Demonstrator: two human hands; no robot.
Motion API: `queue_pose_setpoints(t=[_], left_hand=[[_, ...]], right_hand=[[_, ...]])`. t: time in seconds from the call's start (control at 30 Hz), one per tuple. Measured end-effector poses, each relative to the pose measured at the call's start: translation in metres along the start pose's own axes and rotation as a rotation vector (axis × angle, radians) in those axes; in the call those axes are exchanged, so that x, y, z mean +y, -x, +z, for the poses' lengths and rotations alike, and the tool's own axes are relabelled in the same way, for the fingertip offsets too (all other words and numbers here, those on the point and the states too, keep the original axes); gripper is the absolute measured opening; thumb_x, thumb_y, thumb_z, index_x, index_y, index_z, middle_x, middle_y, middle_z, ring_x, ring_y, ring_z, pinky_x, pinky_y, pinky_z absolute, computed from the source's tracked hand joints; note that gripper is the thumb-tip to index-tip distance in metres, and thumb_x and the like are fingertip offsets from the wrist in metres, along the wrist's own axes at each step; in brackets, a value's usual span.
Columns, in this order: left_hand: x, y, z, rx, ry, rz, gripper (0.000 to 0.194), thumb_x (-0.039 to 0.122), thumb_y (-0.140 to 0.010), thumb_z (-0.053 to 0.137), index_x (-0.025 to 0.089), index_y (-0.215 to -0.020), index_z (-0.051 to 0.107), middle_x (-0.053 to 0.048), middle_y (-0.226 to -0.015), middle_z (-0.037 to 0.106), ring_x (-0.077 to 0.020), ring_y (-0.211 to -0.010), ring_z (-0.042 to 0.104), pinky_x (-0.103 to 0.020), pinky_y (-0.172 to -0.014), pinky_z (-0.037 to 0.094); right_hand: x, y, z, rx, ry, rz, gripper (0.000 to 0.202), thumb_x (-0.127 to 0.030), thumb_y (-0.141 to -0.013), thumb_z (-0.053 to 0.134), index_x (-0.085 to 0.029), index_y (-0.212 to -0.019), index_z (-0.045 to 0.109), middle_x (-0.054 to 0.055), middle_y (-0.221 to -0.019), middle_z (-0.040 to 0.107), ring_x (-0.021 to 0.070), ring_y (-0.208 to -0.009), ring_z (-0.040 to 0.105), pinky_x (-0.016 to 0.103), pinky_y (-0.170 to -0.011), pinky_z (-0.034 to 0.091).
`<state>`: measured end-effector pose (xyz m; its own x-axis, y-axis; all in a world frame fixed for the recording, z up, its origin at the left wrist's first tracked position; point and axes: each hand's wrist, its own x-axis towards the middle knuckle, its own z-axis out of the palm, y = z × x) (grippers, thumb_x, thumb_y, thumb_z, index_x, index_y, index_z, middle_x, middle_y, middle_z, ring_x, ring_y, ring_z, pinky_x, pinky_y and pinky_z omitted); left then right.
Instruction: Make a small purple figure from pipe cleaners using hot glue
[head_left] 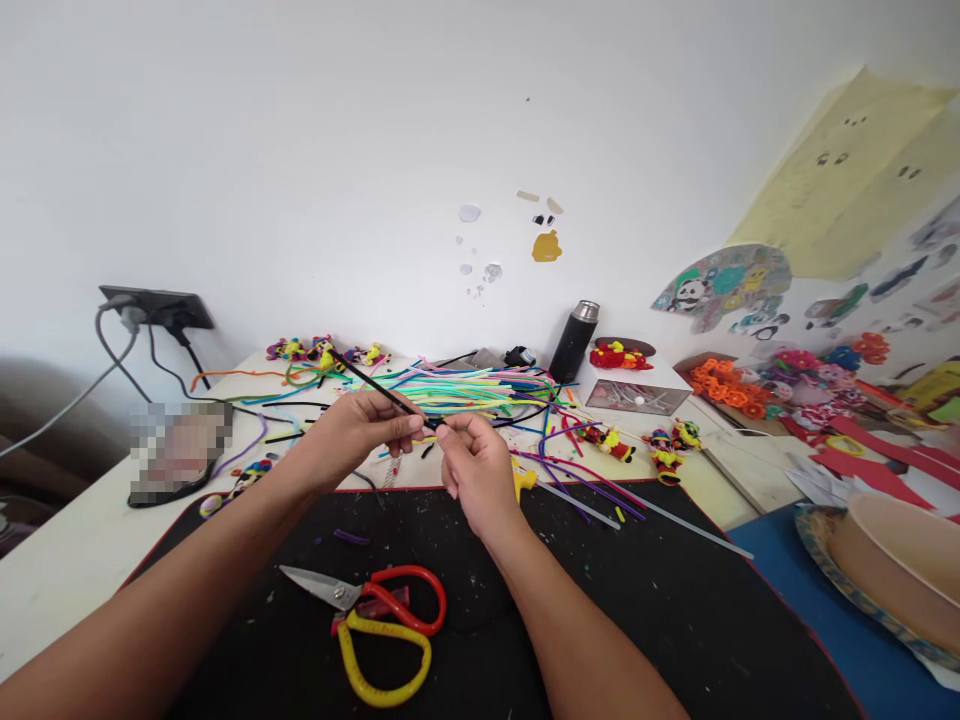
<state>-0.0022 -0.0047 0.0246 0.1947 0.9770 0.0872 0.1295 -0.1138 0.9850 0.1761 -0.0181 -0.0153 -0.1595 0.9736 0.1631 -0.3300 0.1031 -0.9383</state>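
A fuzzy black pipe cleaner (380,388) is pinched between the fingers of my left hand (375,428), its long end slanting up and to the left. Close beside it, my right hand (480,472) is closed at the pipe cleaner's lower end, where a small dark part shows between the fingertips. Both hands are raised over the far edge of the black mat (622,620). Below them lie scissors (346,598) with one red and one yellow handle. A yellow glue gun (526,480) is partly hidden behind my right hand.
Coloured pipe cleaners (480,390) are heaped along the back. Small pipe-cleaner figures (664,455) lie right and left. A black bottle (576,340) stands near a white drawer box (637,392). At left is a phone (176,455); a round bowl (900,560) sits at right.
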Motion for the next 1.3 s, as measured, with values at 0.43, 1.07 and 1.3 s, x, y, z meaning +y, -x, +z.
queue_pose_setpoints(t=[0.43, 1.07, 1.3], left_hand=[[0.009, 0.003, -0.005, -0.078, -0.229, 0.068, 0.037, 0.054, -0.083, 0.078, 0.019, -0.074, 0.068, 0.003, -0.060, 0.059, -0.0124, -0.057, 0.051, -0.023, -0.055, 0.040], [0.008, 0.002, 0.005, -0.035, 0.000, 0.021, 0.034, 0.046, -0.069, 0.091, 0.018, -0.081, 0.077, 0.000, -0.062, 0.070, -0.0145, -0.057, 0.060, -0.026, -0.055, 0.049], [0.010, 0.004, 0.003, -0.060, -0.064, 0.023, 0.035, 0.050, -0.074, 0.086, 0.017, -0.075, 0.075, -0.001, -0.064, 0.069, -0.0143, -0.058, 0.058, -0.026, -0.056, 0.048]], right_hand=[[0.010, 0.000, -0.005, -0.169, 0.183, 0.006, 0.022, -0.041, -0.089, 0.069, -0.021, -0.087, 0.060, -0.013, -0.051, 0.039, 0.0065, -0.036, 0.033, 0.021, -0.038, 0.024], [0.003, -0.002, -0.002, -0.039, -0.068, 0.056, 0.031, -0.048, -0.086, 0.073, -0.020, -0.091, 0.061, -0.012, -0.045, 0.047, 0.0065, -0.033, 0.036, 0.019, -0.035, 0.025], [0.001, -0.001, 0.000, -0.045, 0.012, 0.060, 0.032, -0.050, -0.086, 0.071, -0.021, -0.085, 0.058, -0.013, -0.044, 0.041, 0.0070, -0.031, 0.031, 0.020, -0.033, 0.021]])
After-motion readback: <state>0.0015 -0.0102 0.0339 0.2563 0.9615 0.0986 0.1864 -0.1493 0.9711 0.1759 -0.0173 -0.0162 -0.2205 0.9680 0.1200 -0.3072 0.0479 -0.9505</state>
